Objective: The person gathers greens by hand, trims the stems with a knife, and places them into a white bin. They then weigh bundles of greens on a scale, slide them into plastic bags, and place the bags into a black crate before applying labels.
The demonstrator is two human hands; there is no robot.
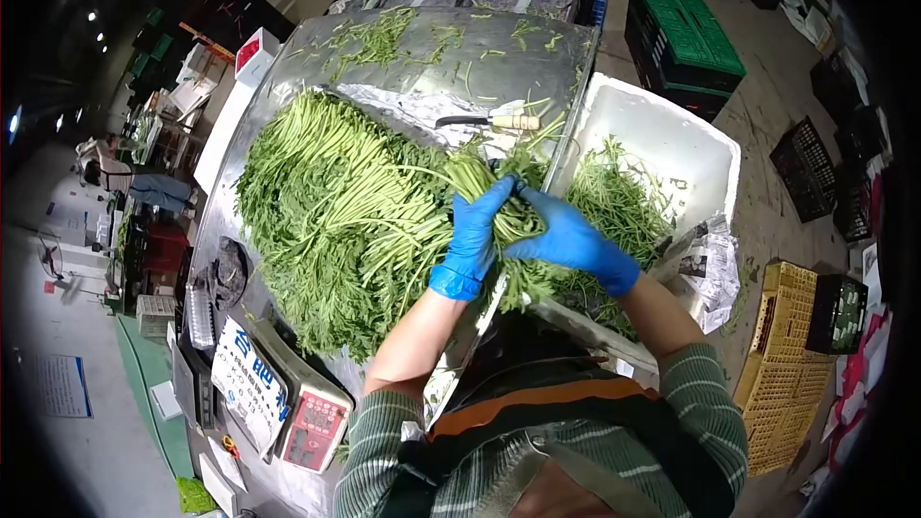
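A bunch of leafy green stems (469,175) is held between my two blue-gloved hands near the table's right edge. My left hand (472,232) wraps its left side, and my right hand (568,236) closes round it from the right. Leaves hang below the hands. Just left of them lies a large heap of the same greens (355,201) on the metal table (317,38). A knife with a wooden handle (516,122) lies beyond the hands, its dark curved blade pointing left.
To the right stands a white foam box (705,144) with loose greens inside. A scale (317,430) and a handwritten sign (251,379) are at the lower left. Green and black crates (683,34) stand at the upper right. Another person (158,189) is far left.
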